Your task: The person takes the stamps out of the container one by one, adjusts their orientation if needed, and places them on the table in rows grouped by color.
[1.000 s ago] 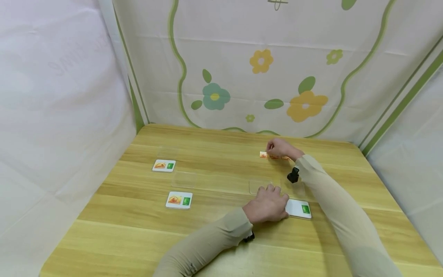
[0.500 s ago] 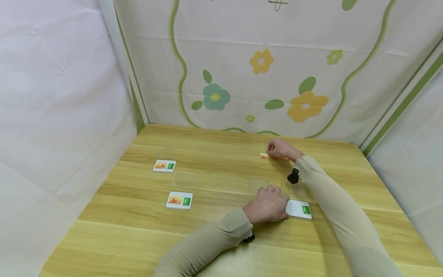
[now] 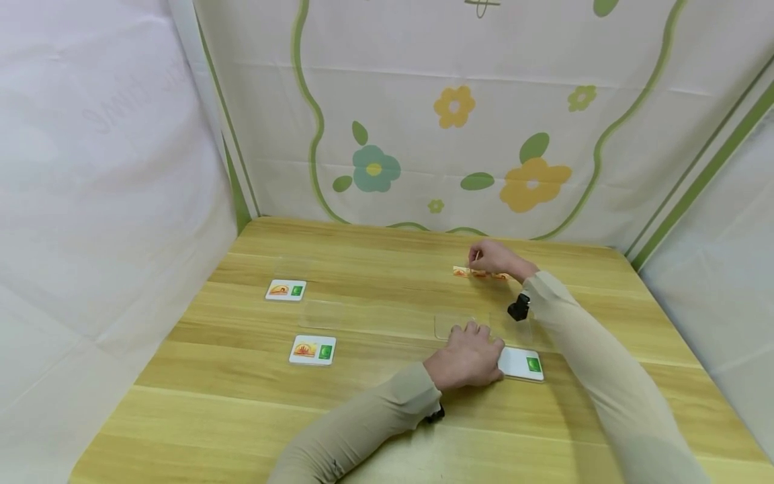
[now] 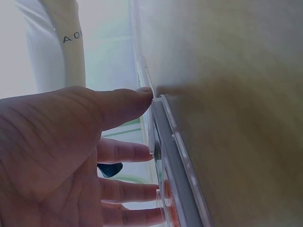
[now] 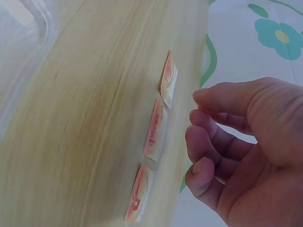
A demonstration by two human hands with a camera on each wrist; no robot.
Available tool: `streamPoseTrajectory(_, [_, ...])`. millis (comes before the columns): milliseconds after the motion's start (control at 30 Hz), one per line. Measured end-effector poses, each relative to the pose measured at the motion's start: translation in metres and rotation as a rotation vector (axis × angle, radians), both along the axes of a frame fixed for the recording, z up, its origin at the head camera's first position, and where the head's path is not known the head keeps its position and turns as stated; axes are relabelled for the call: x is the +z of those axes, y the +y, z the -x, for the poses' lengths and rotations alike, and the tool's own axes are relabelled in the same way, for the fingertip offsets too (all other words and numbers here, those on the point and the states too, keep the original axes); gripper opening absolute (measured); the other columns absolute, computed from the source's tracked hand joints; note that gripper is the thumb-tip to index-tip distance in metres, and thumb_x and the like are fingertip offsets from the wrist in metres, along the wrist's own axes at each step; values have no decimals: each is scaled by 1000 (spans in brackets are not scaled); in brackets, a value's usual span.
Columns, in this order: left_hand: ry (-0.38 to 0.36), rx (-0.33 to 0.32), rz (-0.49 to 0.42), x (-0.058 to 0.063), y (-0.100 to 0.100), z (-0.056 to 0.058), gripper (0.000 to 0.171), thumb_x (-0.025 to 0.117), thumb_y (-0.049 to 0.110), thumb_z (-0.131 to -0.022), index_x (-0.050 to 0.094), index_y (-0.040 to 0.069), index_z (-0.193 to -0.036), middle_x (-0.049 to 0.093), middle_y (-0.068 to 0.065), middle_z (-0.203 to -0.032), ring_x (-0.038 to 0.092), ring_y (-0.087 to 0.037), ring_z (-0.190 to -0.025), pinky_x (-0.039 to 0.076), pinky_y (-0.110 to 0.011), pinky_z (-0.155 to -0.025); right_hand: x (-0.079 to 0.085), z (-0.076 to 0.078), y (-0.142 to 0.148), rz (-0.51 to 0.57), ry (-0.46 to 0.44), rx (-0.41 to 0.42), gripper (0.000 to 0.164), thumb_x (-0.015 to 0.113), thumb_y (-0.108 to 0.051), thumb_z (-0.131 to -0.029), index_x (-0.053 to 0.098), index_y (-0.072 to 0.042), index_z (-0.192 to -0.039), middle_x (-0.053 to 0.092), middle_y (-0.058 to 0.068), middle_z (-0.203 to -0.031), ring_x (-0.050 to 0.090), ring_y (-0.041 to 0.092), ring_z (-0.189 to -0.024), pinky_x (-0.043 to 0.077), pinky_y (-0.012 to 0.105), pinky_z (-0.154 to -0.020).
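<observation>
In the head view my left hand (image 3: pixel 468 357) rests over a white card (image 3: pixel 521 364) that bears a green printed patch. The left wrist view shows the card edge-on in clear plastic (image 4: pixel 182 161), with the thumb at its edge and straight fingertips touching its face. My right hand (image 3: pixel 494 259) hovers over a row of small orange postage stamps (image 3: pixel 461 272). In the right wrist view three stamps (image 5: pixel 155 130) with perforated edges lie apart from that hand. Its fingers are loosely curled, the thumb tip is close to the index finger, and nothing shows between them.
Two white cards, a nearer one (image 3: pixel 312 350) and a farther one (image 3: pixel 286 290), each with an orange picture and a green patch, lie at left. Clear plastic pieces lie beyond them (image 3: pixel 322 314) and beyond the left hand (image 3: pixel 444 327). A flowered cloth (image 3: pixel 411 134) hangs behind the wooden table (image 3: pixel 230 417).
My right hand has shifted slightly to the right above the stamps, uncovering more of the row. The left hand and the card under it stay in place.
</observation>
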State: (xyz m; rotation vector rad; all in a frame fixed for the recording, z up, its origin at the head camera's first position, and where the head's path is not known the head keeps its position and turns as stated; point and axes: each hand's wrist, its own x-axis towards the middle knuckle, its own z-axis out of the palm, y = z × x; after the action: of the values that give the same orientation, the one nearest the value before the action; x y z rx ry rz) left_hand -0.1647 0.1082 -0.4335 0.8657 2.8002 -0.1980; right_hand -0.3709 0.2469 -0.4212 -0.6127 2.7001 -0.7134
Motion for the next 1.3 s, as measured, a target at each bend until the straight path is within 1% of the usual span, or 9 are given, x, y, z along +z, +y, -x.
streamPoseTrajectory(100, [-2, 0, -2, 0, 0, 0, 52, 52, 67, -90, 50, 39, -134, 51, 8, -134, 49, -15, -118, 46, -40, -92, 5, -4, 1, 4, -12, -11, 10, 60, -13, -96, 64, -4, -95, 66, 20, -86, 62, 41, -67, 51, 43, -56])
streamPoseTrajectory(267, [-1, -1, -10, -1, 0, 1, 51, 53, 67, -90, 51, 39, -132, 51, 8, -133, 49, -15, -117, 46, -40, -92, 9, -9, 6, 20, 7, -12, 10, 60, -13, -95, 63, -3, -95, 65, 20, -90, 61, 36, -67, 51, 42, -58])
streamPoseTrajectory(467, [3, -6, -11, -2, 0, 1, 50, 53, 67, -90, 52, 39, -131, 52, 8, -132, 49, -15, -116, 47, -39, -91, 12, -15, 11, 40, 23, -6, 10, 61, -14, -95, 62, -4, -95, 64, 23, -89, 62, 39, -70, 51, 44, -59])
streamPoseTrajectory(600, [6, -5, -8, -2, 1, 1, 49, 52, 66, -90, 52, 39, -131, 52, 8, -130, 49, -15, -114, 47, -39, -90, 13, -18, 13, 40, 44, 7, 10, 62, -15, -95, 62, -5, -95, 65, 22, -89, 63, 39, -69, 51, 40, -57])
streamPoseTrajectory(800, [4, -3, -6, -3, 1, 0, 48, 52, 66, -90, 52, 39, -130, 52, 8, -130, 48, -15, -114, 47, -39, -90, 17, -25, 17, 35, 38, 0, 9, 60, -16, -96, 62, -7, -96, 66, 25, -90, 62, 44, -70, 47, 34, -52])
streamPoseTrajectory(900, [3, 1, -4, -2, 0, 0, 48, 52, 66, -90, 52, 39, -130, 52, 8, -130, 48, -15, -114, 46, -39, -90, 19, -27, 19, 45, 35, -2, 10, 60, -15, -96, 62, -6, -97, 66, 25, -90, 61, 45, -70, 46, 33, -52])
streamPoseTrajectory(1100, [10, -4, -11, -2, 1, 1, 49, 52, 66, -90, 53, 38, -130, 52, 7, -130, 49, -15, -114, 47, -39, -90, 19, -32, 24, 52, 51, 6, 10, 60, -15, -96, 63, -5, -97, 67, 24, -89, 60, 37, -64, 46, 31, -50])
streamPoseTrajectory(1200, [9, -10, -19, -2, 1, 1, 49, 52, 66, -90, 53, 38, -130, 52, 7, -131, 49, -16, -116, 47, -40, -92, 19, -37, 27, 58, 61, 10, 10, 61, -15, -96, 64, -5, -96, 66, 24, -87, 60, 35, -63, 45, 31, -49])
streamPoseTrajectory(1300, [7, -13, -26, -2, 2, 1, 48, 52, 66, -90, 53, 38, -130, 52, 7, -131, 49, -16, -116, 46, -40, -92, 19, -41, 31, 60, 68, 12, 11, 61, -16, -96, 64, -6, -96, 66, 23, -85, 61, 36, -65, 46, 31, -49])
